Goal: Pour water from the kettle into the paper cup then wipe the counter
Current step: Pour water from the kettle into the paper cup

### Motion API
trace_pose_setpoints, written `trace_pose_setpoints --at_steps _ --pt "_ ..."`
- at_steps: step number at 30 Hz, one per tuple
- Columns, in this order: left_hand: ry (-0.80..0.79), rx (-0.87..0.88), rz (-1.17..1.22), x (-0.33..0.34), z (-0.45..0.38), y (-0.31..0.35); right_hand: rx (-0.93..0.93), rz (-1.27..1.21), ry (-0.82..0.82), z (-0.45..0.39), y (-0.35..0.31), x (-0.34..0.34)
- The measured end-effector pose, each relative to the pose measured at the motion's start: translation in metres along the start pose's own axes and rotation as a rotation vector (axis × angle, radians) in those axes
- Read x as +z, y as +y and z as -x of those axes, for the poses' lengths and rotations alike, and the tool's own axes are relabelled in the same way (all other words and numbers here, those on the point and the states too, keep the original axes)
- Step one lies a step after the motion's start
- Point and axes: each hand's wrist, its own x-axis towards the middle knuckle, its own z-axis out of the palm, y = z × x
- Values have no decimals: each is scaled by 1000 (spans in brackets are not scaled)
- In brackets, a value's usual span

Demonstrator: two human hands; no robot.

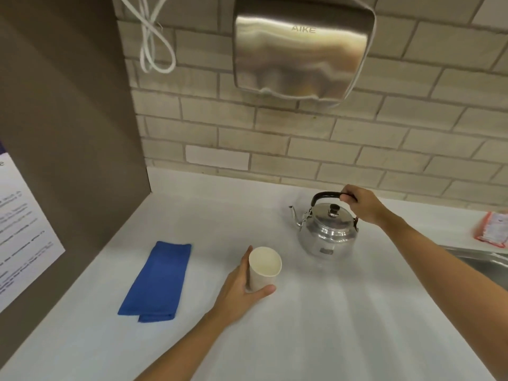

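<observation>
The left hand reaches in from the near edge, fingers and thumb wrapped around the upright paper cup on the white counter. A folded blue cloth lies to its left. Farther right, the right hand is closed over the black handle of the metal kettle, spout pointing left.

**Hidden, cropped and unreadable items**

Printed white notice on the brown side panel: cut by left edge, text too blurred to read. Orange-and-white packet: cropped at right edge, print illegible. Stainless steel sink: only a corner shows. Small label plate on the silver metal kettle: unreadable. Brushed-steel hand dryer: top cropped. White looped cable: upper end out of frame.
</observation>
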Motion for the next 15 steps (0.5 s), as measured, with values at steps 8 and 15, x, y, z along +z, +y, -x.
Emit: trace_pose_setpoints --at_steps 8,15 --pt "86 41 -283 8 1 -10 -102 -75 73 32 -24 -43" --pt "127 117 -351 6 0 -9 -237 -254 33 61 -54 -61"
